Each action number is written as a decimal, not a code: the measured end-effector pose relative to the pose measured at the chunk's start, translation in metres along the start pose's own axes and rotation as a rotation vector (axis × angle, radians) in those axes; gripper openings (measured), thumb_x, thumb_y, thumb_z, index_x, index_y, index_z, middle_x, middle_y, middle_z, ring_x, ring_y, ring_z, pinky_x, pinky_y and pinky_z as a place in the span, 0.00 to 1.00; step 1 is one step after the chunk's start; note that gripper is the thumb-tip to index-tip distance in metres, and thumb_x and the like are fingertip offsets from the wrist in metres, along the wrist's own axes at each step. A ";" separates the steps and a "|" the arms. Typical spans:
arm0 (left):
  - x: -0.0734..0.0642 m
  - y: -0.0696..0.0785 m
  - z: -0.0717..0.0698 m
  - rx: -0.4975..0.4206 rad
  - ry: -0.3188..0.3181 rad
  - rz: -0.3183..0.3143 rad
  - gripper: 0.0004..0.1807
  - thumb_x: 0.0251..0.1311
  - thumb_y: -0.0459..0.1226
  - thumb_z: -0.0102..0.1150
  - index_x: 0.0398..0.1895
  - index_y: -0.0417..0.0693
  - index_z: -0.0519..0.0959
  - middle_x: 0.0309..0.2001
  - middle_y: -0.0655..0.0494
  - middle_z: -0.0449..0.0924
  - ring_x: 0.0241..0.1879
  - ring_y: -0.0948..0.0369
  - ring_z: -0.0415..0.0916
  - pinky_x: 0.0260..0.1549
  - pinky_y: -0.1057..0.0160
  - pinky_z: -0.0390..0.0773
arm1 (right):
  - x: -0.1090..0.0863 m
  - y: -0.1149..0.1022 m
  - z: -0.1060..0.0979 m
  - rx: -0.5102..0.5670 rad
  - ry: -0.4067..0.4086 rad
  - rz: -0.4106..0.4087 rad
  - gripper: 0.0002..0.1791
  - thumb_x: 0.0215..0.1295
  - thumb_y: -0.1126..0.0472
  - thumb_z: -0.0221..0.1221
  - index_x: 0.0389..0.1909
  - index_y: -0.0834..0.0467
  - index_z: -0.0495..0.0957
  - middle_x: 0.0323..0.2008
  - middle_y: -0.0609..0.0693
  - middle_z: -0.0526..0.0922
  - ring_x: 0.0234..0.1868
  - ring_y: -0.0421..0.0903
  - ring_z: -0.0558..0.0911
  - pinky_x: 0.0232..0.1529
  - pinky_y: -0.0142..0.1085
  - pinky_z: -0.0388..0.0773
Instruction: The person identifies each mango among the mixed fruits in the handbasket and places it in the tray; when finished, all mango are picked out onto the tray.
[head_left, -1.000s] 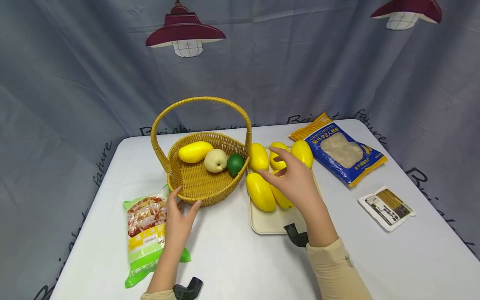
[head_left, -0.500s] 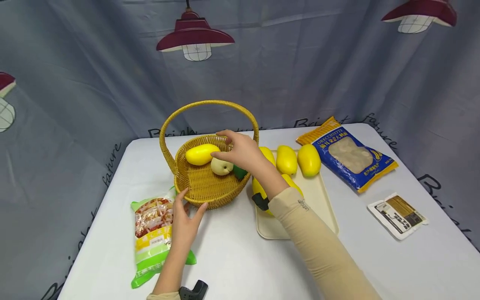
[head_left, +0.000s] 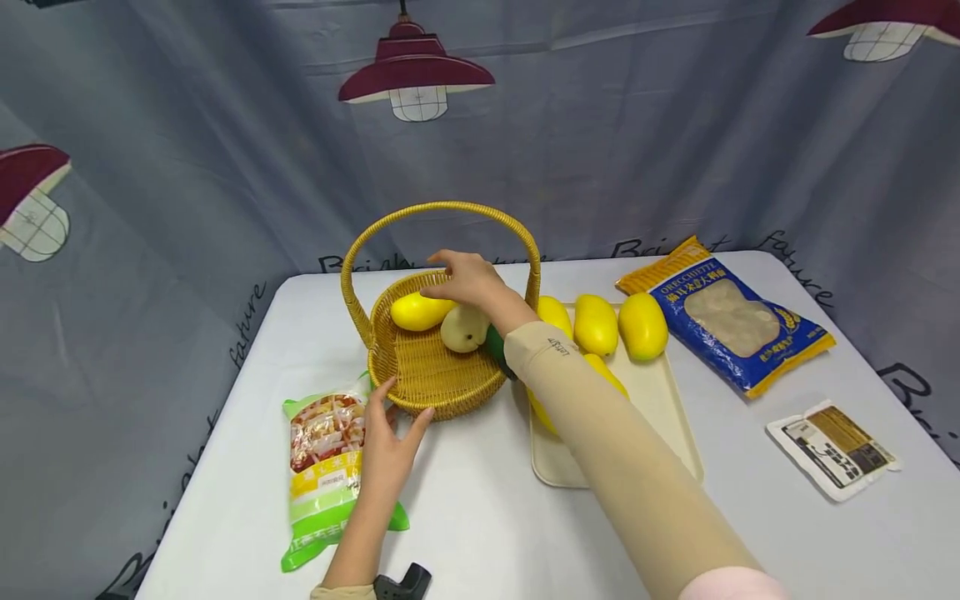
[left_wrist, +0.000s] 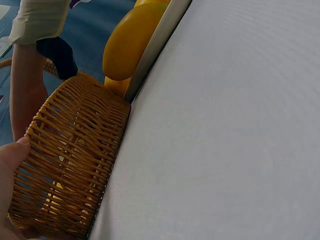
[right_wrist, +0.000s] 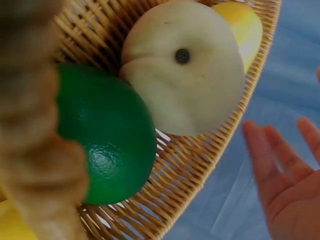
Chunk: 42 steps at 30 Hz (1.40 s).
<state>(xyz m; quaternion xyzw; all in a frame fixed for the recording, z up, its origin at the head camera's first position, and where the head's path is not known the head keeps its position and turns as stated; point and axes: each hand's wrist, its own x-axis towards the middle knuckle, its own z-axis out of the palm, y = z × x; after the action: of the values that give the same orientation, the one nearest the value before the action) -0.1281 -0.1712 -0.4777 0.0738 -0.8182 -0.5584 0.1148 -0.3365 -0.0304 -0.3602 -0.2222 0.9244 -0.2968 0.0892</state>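
A woven basket (head_left: 442, 383) with a tall arched handle stands on the white table. Inside it lie a yellow mango (head_left: 417, 313), a pale pear (right_wrist: 185, 75) and a smooth green fruit (right_wrist: 107, 140). My left hand (head_left: 388, 454) holds the basket's near-left side, thumb and fingers spread about its wall. In the left wrist view the thumb (left_wrist: 14, 154) touches the wicker. Above the basket my right hand (head_left: 474, 279) reaches over its right side, holding nothing. The right wrist view shows those fingers (right_wrist: 280, 150) apart from the fruit. The forearm partly covers the green fruit in the head view.
A cream tray (head_left: 663, 425) with several mangoes (head_left: 596, 325) sits right of the basket, partly behind the right sleeve. A blue pasta bag (head_left: 738, 321) and a small white packet (head_left: 832, 450) lie farther right. At left is a green-edged food bag (head_left: 330, 475).
My right hand has moved left from over the mango tray to over the basket. My left hand stays at the basket. The head view has shifted, so everything sits farther right.
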 end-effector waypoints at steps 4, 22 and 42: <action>0.001 0.000 0.000 0.005 0.004 0.002 0.42 0.59 0.53 0.64 0.72 0.54 0.55 0.70 0.49 0.53 0.63 0.47 0.65 0.64 0.52 0.66 | 0.008 0.004 -0.001 -0.024 -0.026 -0.012 0.32 0.61 0.42 0.63 0.65 0.46 0.70 0.58 0.50 0.75 0.56 0.47 0.74 0.51 0.41 0.76; 0.000 -0.003 0.004 0.025 0.018 0.011 0.41 0.58 0.49 0.66 0.71 0.52 0.57 0.70 0.48 0.54 0.61 0.46 0.66 0.62 0.50 0.68 | 0.023 0.014 0.013 -0.070 -0.148 0.005 0.34 0.57 0.46 0.67 0.66 0.46 0.70 0.65 0.49 0.70 0.66 0.53 0.65 0.63 0.48 0.67; -0.001 -0.001 0.002 0.038 0.018 -0.009 0.41 0.58 0.52 0.65 0.71 0.56 0.57 0.69 0.50 0.56 0.61 0.47 0.67 0.62 0.52 0.69 | 0.026 0.018 0.038 -0.074 -0.198 -0.006 0.35 0.54 0.54 0.71 0.65 0.41 0.72 0.66 0.45 0.69 0.66 0.49 0.66 0.66 0.47 0.63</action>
<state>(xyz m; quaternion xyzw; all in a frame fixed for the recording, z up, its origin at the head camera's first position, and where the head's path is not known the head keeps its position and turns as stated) -0.1272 -0.1695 -0.4792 0.0846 -0.8273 -0.5426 0.1186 -0.3545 -0.0491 -0.4024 -0.2563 0.9207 -0.2395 0.1710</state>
